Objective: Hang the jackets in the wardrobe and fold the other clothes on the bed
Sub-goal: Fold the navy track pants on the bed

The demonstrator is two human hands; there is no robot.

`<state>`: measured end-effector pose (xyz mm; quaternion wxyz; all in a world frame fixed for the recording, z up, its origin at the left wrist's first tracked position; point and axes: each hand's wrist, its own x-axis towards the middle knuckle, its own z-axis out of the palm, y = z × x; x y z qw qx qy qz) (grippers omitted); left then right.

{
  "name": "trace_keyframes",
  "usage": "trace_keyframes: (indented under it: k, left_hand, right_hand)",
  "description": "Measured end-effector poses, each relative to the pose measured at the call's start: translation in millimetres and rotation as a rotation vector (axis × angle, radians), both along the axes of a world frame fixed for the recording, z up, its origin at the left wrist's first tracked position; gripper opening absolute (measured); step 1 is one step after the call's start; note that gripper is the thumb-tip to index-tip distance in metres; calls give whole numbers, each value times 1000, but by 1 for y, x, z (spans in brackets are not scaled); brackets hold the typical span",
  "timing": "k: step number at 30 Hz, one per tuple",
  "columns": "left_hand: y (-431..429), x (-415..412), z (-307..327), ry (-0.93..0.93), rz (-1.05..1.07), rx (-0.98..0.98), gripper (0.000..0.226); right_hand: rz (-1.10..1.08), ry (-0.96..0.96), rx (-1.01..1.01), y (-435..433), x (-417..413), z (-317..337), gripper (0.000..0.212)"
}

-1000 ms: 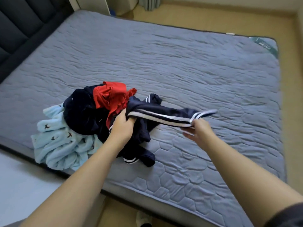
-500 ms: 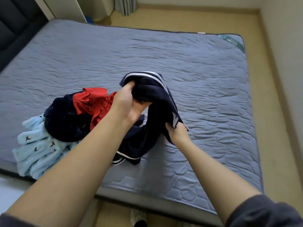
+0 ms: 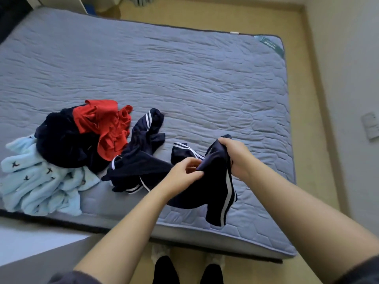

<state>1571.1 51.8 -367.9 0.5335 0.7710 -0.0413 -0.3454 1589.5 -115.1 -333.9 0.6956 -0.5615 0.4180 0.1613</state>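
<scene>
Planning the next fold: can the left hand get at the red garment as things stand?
Probably, once freed: red garment lies uncovered atop the clothes pile, but left hand pinches the navy striped garment.

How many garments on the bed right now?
4. Light blue fleece garment at near-left edge; dark navy plush garment on it; red cloth garment atop that; navy white-striped garment held by left hand and right hand. Pile may hide more.

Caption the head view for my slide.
Left hand and right hand grip a navy striped garment over the bed, beside piled clothes.
</scene>
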Motion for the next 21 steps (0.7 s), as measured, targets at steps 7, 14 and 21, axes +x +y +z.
trace_keyframes:
  k: [7,14,21]
  left_hand:
    - [-39,-32,57,-164,223,45,26]
    - [-66,-62,155,-74,530,-295,22]
    - [-50,-72,200,-196,590,-344,20]
  right_hand:
    - [29,-211,208,-28,-40,68,28]
    - [409,-416,-19,-61,-136,108,17]
    - [308,-416,-256,-56,-172,162,9]
